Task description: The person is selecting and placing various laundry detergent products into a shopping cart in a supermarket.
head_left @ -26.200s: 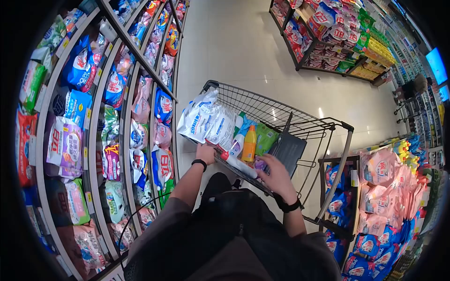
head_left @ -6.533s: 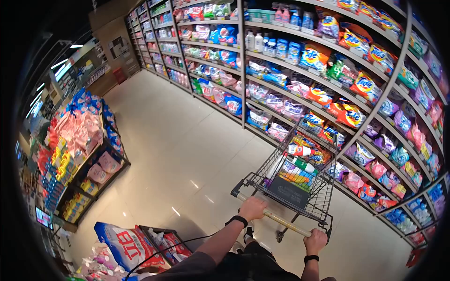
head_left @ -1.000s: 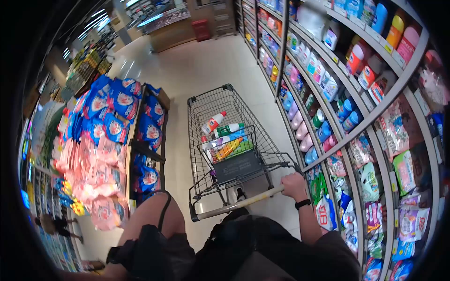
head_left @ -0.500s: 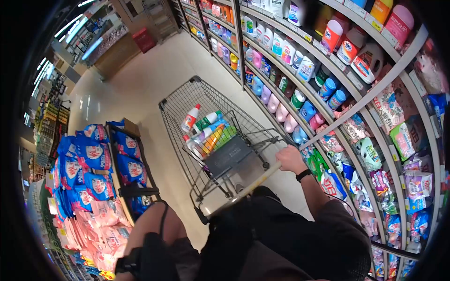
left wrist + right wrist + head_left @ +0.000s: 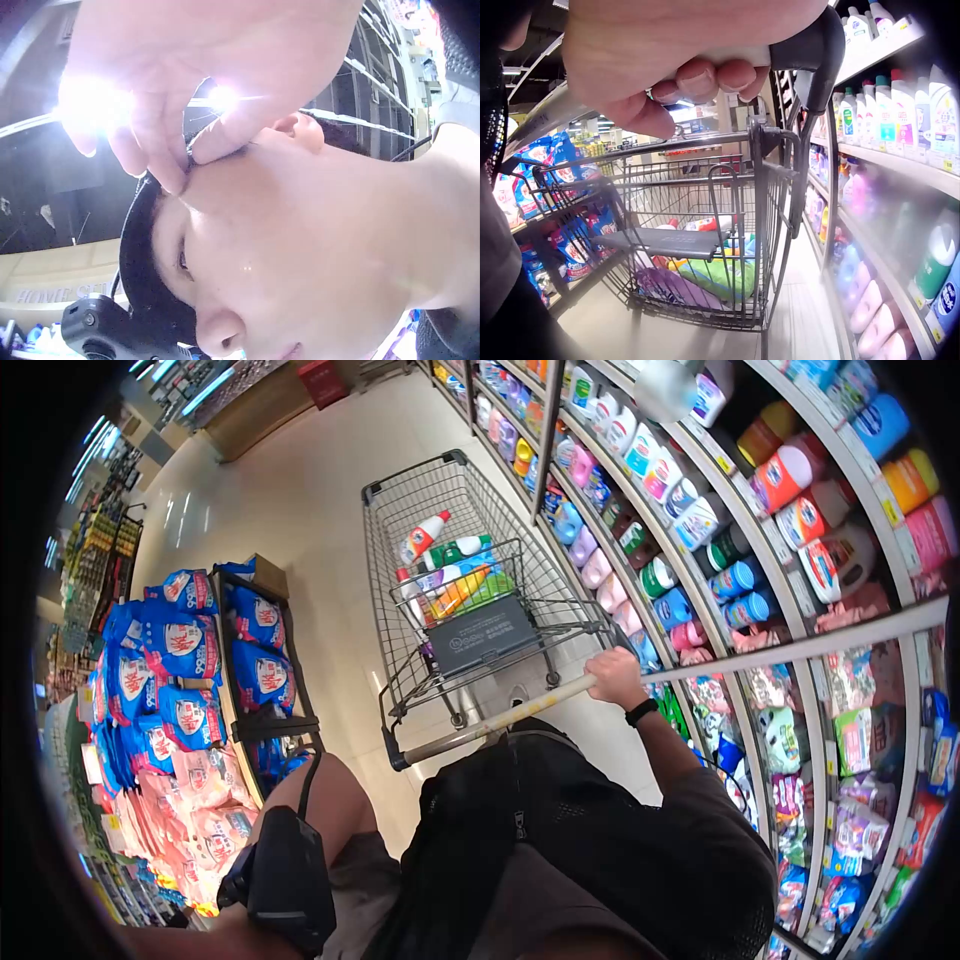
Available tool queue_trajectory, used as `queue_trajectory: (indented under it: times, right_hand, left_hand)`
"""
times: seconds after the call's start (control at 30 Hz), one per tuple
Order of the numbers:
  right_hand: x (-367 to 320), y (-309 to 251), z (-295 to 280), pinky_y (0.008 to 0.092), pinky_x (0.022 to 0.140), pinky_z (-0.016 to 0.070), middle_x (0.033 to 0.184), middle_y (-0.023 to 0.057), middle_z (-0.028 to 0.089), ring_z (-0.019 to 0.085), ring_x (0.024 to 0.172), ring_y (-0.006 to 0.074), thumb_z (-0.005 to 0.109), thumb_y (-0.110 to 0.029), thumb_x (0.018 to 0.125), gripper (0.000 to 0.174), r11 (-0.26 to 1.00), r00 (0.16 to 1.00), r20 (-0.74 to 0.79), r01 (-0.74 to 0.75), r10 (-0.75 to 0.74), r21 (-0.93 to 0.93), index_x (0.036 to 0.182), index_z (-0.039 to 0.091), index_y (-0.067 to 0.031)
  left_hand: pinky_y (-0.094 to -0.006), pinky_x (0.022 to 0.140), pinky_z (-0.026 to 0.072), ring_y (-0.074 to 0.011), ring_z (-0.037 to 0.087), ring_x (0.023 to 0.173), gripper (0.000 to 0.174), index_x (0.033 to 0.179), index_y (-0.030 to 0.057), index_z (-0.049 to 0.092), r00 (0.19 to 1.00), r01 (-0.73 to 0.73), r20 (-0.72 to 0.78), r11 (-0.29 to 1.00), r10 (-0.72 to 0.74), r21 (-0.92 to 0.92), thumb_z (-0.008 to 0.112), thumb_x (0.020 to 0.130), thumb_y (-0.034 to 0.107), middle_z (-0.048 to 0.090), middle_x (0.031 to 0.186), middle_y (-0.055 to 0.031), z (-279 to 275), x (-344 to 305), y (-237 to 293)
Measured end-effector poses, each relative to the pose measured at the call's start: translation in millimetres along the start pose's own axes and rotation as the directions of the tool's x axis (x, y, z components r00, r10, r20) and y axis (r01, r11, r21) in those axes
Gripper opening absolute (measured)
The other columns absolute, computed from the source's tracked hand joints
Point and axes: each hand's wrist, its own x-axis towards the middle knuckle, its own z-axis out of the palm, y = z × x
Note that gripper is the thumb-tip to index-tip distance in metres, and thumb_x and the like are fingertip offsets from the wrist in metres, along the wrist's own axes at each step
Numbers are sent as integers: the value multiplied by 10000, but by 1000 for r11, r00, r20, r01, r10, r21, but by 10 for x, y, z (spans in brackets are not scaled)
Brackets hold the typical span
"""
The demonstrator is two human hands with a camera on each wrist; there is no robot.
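Observation:
My right hand [image 5: 615, 678] grips the right end of the shopping cart handle [image 5: 490, 722]; in the right wrist view its fingers [image 5: 697, 79] curl over the bar. The wire shopping cart [image 5: 405, 575] stands ahead of me, with a dark grey panel [image 5: 485, 635] at its near end. Inside lie a white-and-orange bottle with a red cap [image 5: 425, 536], a green bottle [image 5: 455, 552], an orange bottle [image 5: 462, 590] and a green pack [image 5: 724, 277]. My left hand [image 5: 225, 37] is raised to the side of my head, its bent fingertips touching the temple by a black head strap [image 5: 142, 247].
Shelves of detergent bottles [image 5: 655, 470] and bagged powder run close along the right. A display of blue bags [image 5: 185, 640] and pink bags [image 5: 205, 785] stands at the left. Pale tiled floor [image 5: 300, 490] stretches ahead towards a counter and a red box [image 5: 322, 382].
Over the last second the view has swung left, then partly back, and the cart has rolled forward along the shelves. Since 6.5 s ago, my left hand has left the handle; my right still grips it.

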Motion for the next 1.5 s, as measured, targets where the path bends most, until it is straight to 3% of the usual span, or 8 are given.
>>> queue_trajectory:
  times: [0.7,0.77,0.83,0.9,0.97,1.07,1.13,1.5]
  right_hand:
    - [1261,1323,61,389,666,499,656,30,628,658,682,253,714,-178,604,109,996,997,13,82,-82,18,679,639,-154]
    - [1348,1677,295,449,765,506,683,52,633,659,772,278,716,-198,623,100,972,963,252,145,-97,-184,701,665,-163]
    - [1491,1279,190,608,970,403,817,73,662,620,995,308,713,-209,678,118,972,975,213,114,-69,-207,770,712,-135]
    - [1732,839,51,635,1086,345,941,63,666,602,1017,298,679,-177,713,181,995,988,149,42,-29,-85,881,722,-123]
    - [1842,165,20,553,1012,403,911,69,666,617,998,272,705,-210,736,202,968,980,195,-6,-45,251,915,717,-118]
    - [2056,-834,565,487,921,436,844,100,674,655,874,310,715,-237,777,170,974,977,203,15,-62,227,888,698,-109]
    - [2325,-754,860,399,849,453,770,49,660,653,803,255,710,-237,730,146,967,976,216,-86,33,242,838,687,-141]
    - [2514,-399,963,410,736,476,603,-1,571,617,647,246,694,-136,595,101,995,986,157,-62,49,79,654,626,-183]
  left_hand:
    - [-421,1053,445,-224,550,1208,461,1514,190,294,994,15,110,1000,-13,-16,395,1101,367,465,1456,-44,672,-166,-1386]
    - [-420,1053,446,-225,550,1207,467,1519,189,287,986,-126,110,992,122,28,394,1101,368,460,1461,-47,574,-79,-1694]
    - [-419,1053,446,-227,549,1207,474,1524,188,279,971,-222,111,970,211,97,393,1101,370,455,1466,-50,476,-20,-1953]
    - [-418,1053,447,-228,549,1206,481,1529,188,272,960,-274,113,942,256,192,392,1100,372,451,1471,-52,399,-75,-2061]
    - [-417,1054,448,-229,548,1206,488,1533,187,264,964,-259,137,926,228,275,391,1100,374,446,1476,-55,239,-200,-1970]
    - [-415,1054,449,-231,548,1205,499,1541,186,253,978,-153,171,970,121,189,389,1100,376,439,1483,-59,264,-433,-2033]
    - [-414,1054,449,-232,547,1205,506,1546,185,245,979,-95,187,992,77,86,388,1100,378,435,1488,-62,299,-502,-2331]
    - [-409,1054,452,-239,545,1203,546,1572,181,204,982,-59,182,998,51,39,382,1099,388,410,1516,-78,-506,-848,-3338]
